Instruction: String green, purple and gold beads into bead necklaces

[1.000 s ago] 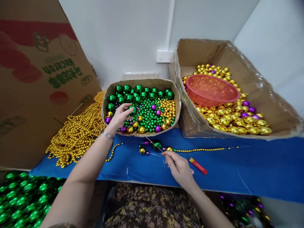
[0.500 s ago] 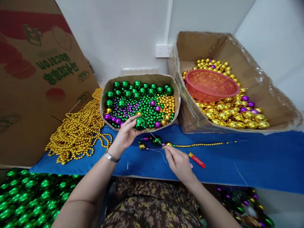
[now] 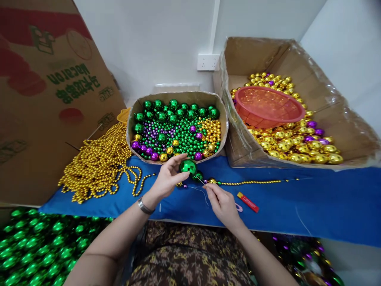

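My left hand [image 3: 169, 176] is closed round a large shiny green ball bead [image 3: 187, 167], held just above the table. A thin straight needle [image 3: 201, 181] runs from the bead to the pinched fingertips of my right hand [image 3: 222, 203]. Under and beside the held bead lies a strand of beads: another green ball [image 3: 198, 176], a few gold and purple ones, then a row of small gold beads [image 3: 253, 182] stretching right. Pale loose thread [image 3: 205, 193] curls near my right fingers. How far the needle goes into the bead is hidden.
Ahead, a cut-down cardboard box [image 3: 129, 137] holds green, purple and gold beads. A larger box [image 3: 238, 135] at right has gold beads and a red basket [image 3: 269, 107]. Gold bead strands [image 3: 95, 171] pile at left. A red-and-yellow packet [image 3: 248, 202] lies on the blue cloth [image 3: 327, 202].
My left hand has brought the green bead right and down, closer to my right hand. Less of the needle shows between them. My right hand stays nearly in place.
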The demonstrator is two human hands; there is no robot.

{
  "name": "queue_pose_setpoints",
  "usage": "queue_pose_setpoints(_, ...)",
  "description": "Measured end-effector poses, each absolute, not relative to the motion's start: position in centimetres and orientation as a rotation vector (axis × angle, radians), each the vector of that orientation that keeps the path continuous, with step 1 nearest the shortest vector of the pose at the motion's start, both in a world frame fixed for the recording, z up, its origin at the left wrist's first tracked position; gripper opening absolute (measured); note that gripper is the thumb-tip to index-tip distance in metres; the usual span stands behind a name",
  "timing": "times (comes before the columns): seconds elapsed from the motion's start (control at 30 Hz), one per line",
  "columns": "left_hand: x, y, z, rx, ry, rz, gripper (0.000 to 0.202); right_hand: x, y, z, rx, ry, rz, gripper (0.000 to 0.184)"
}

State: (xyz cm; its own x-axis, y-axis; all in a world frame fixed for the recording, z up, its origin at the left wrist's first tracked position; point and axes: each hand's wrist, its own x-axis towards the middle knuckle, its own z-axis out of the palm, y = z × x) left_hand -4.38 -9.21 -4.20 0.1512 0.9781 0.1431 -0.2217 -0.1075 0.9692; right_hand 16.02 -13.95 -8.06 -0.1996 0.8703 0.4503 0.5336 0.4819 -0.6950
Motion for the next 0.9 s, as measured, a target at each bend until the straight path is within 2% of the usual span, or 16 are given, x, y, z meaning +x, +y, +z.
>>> queue_pose_setpoints(0.2, -4.0, -9.7, -4.1, 1.273, 0.821, 1.115, 0.062, 16.1, -14.0, -8.1, -1.187, -1.864, 0.499, 0.021)
queue_pose_setpoints(0.3, -3.9, -7.7, -3.1, 1.33, 0.809, 1.094, 0.047, 16.5, -14.0, -8.1, -1.237, -1.832, 0.476, 0.02)
queue_pose_setpoints(0.4, -2.4, -3.2, -2.0, 1.565, 0.988, 1.164, 0.032, 17.0, -14.0, -8.1, -1.287, -1.781, 0.453, 0.019)
queue_pose_setpoints(0.47, -0.7, 0.4, -1.7, 1.962, 1.158, 1.011, 0.023, 17.3, -14.0, -8.1, -1.289, -1.763, 0.448, 0.019)
queue_pose_setpoints(0.53, 1.2, 3.7, -1.9, 2.347, 1.278, 0.67, 0.022, 17.4, -14.1, -8.1, -1.287, -1.76, 0.45, 0.019)
queue_pose_setpoints(0.63, 3.4, 7.0, -2.9, 2.546, 1.345, 0.417, 0.023, 17.6, -14.1, -8.2, -1.29, -1.749, 0.457, 0.02)
queue_pose_setpoints(0.9, 5.0, 8.7, -3.9, 2.42, 1.424, 0.531, 0.015, 18.2, -14.1, -8.4, -1.316, -1.711, 0.457, 0.022)
